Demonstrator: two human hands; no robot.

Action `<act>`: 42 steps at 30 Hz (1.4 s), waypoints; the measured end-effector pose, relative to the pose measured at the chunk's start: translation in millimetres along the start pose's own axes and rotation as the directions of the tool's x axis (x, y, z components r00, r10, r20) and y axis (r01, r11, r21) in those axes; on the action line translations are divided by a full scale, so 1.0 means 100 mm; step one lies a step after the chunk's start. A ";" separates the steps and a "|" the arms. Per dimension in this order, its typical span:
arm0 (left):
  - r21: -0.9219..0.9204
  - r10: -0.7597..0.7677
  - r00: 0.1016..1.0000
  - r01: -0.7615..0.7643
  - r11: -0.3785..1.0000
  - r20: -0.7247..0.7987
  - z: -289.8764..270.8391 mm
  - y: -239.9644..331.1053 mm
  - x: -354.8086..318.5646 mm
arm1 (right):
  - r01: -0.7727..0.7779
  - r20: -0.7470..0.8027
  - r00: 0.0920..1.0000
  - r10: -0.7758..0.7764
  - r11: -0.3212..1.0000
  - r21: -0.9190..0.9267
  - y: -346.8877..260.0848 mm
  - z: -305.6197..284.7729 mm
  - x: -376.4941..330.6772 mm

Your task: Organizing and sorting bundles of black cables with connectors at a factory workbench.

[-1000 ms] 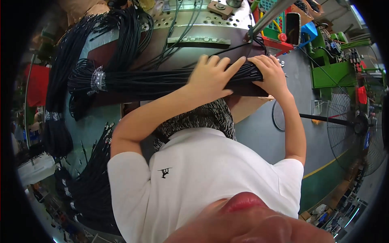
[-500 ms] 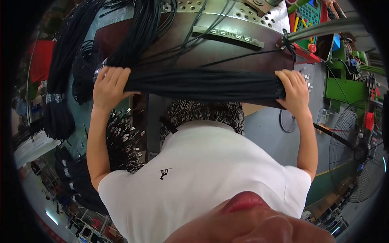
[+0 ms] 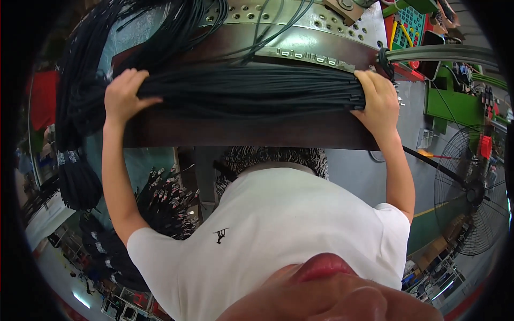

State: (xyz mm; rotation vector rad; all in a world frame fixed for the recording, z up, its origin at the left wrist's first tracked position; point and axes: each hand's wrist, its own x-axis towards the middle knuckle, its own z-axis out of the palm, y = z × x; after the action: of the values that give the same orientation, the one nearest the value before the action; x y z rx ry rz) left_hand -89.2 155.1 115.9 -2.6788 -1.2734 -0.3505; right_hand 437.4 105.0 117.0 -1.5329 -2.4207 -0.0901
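Note:
A thick bundle of black cables point(image 3: 251, 91) stretches from left to right over the dark brown tabletop point(image 3: 251, 131). My left hand point(image 3: 123, 95) is closed round its left part, with the thumb lying along the near side. Round the right end, where the cable tips and small connectors sit, my right hand point(image 3: 379, 96) is wrapped. Beyond the bundle, close to its far side, lies a metal bar with slotted recesses point(image 3: 305, 56). More loose black cables point(image 3: 176, 32) hang across the table at the far left.
A perforated metal plate point(image 3: 300, 21) borders the table's far side. At far right stand a machine with a green keypad point(image 3: 411, 22) and a metal tube point(image 3: 439, 53). Tied cable bundles point(image 3: 77, 179) hang at left; many connector ends point(image 3: 174, 200) show below. A fan point(image 3: 471, 195) stands right.
Both hands have moved away from my body and slightly left, carrying the cable bundle farther over the table towards the slotted bar. The bundle has spread a little wider.

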 end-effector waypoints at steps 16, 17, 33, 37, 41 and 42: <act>-0.203 -0.003 0.989 0.033 0.979 0.149 -0.08 0.50 0.19 | 0.099 -0.004 0.995 -0.099 0.995 -0.014 -0.12 0.10 0.04; -0.202 -0.035 0.978 0.077 0.976 0.204 -0.06 0.78 0.33 | 0.106 0.003 0.994 -0.106 0.994 -0.008 -0.11 0.09 0.03; -0.610 -0.175 0.920 0.366 0.703 0.351 0.20 1.32 1.23 | 0.271 0.011 0.953 -0.301 0.872 0.408 0.01 0.31 1.11; -0.655 -0.081 0.970 0.216 0.724 0.229 0.21 1.31 1.23 | 0.294 0.086 0.922 -0.378 0.828 0.478 0.14 0.49 1.31; -0.667 0.003 0.987 0.108 0.737 0.162 0.21 1.28 1.25 | 0.292 0.062 0.931 -0.359 0.837 0.463 0.15 0.50 1.38; -0.652 -0.033 0.970 0.186 0.735 0.240 0.16 1.28 1.28 | 0.253 0.100 0.934 -0.344 0.831 0.495 0.15 0.48 1.38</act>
State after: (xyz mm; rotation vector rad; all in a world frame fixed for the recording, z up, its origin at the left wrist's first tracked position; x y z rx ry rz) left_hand 90.9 173.6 131.0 -3.3183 -1.6246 -0.6689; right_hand 385.7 242.0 106.1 -0.9698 -2.5462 0.5737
